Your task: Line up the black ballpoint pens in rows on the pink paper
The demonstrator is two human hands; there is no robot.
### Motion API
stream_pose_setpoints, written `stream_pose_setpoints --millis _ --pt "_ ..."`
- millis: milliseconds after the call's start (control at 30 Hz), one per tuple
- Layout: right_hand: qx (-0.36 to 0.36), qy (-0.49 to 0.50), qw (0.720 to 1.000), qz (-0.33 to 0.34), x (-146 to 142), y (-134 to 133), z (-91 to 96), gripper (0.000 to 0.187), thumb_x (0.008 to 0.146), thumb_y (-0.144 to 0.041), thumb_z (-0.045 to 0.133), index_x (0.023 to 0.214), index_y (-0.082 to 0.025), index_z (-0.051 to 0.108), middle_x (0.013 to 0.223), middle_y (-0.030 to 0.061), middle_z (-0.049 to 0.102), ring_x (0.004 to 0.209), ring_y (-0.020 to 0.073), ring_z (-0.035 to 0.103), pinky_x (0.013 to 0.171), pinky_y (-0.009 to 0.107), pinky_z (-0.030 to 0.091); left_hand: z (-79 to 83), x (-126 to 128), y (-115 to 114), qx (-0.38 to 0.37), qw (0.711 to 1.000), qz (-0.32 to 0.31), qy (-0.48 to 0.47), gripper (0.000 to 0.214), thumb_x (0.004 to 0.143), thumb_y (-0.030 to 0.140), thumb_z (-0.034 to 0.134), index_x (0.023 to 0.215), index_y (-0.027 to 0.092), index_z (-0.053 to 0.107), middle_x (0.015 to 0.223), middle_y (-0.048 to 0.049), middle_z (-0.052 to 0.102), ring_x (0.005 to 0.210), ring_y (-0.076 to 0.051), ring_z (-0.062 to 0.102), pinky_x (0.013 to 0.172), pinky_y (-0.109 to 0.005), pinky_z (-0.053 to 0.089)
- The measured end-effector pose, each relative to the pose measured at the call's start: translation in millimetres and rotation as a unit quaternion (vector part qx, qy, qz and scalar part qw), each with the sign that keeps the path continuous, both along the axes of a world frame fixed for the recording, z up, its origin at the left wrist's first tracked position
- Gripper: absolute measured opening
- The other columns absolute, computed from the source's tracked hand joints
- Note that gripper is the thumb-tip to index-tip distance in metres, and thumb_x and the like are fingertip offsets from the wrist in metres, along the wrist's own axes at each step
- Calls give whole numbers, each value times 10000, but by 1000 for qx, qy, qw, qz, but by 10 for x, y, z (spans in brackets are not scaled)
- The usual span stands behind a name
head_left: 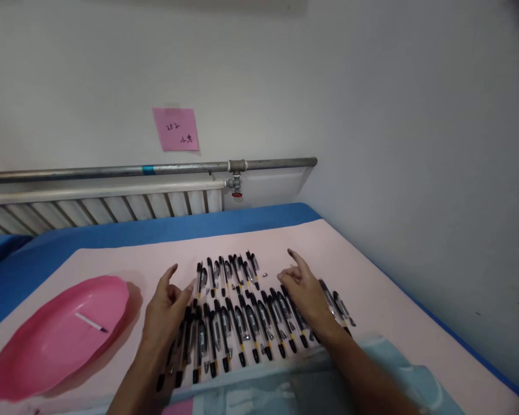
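Across the frame's lower centre, two rows of black-and-clear plastic pens (232, 314) lie about my bare left hand (162, 308) and bare right hand (306, 291), fingers loosely parted, grasping nothing visible, so I'd touch lightly lest either row scatter.

Plain pale wall (259, 69) across top of frame; greyer side wall (436, 173) filling right; handwritten pink sticky note (176, 129) upper left of centre; metal pipe (190, 168) running horizontally from left edge; white radiator (98, 210) below it; red-handled valve (237, 183) near centre; blue tabletop (259, 219) beneath; dim light.
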State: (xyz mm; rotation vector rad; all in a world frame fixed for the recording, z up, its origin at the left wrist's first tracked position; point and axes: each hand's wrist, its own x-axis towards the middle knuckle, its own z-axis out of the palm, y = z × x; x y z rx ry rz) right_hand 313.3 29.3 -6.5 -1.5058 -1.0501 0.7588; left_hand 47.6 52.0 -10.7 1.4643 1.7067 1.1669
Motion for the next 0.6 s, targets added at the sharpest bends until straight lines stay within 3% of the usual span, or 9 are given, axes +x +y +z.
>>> stream_pose_setpoints --millis 133,267,467,600 --pt "-3 -49 999 5 -14 -4 7 716 673 -239 570 1346 -217 327 678 -40 551 611 130 515 644 264 404 -30 15 20 1 999 -42 30 822 672 428 600 1385 263 227 538 86 429 487 -141 437 523 -261 337" --pt "-7 -83 996 -21 -14 -38 86 737 660 -246 583 1352 -226 330 581 -66 479 555 130 473 613 262 380 -18 -7 19 22 997 -43 57 864 679 366 593 1405 284 132 559 83 452 488 -140 450 527 -262 344" --pt "30 -100 994 -31 -1 -166 299 712 681 -223 570 1352 -269 336 517 -79 423 492 123 407 595 260 360 110 -4 -37 35 996 -21 80 831 699 358 567 1407 251 143 475 110 303 418 -122 362 464 -233 290" --pt "81 -107 990 -54 -45 -273 436 723 691 -222 582 1361 -279 316 553 -68 445 500 120 407 608 271 376 254 50 -132 108 988 -4 109 804 725 368 544 1409 224 146 517 90 362 456 -133 397 490 -247 331"
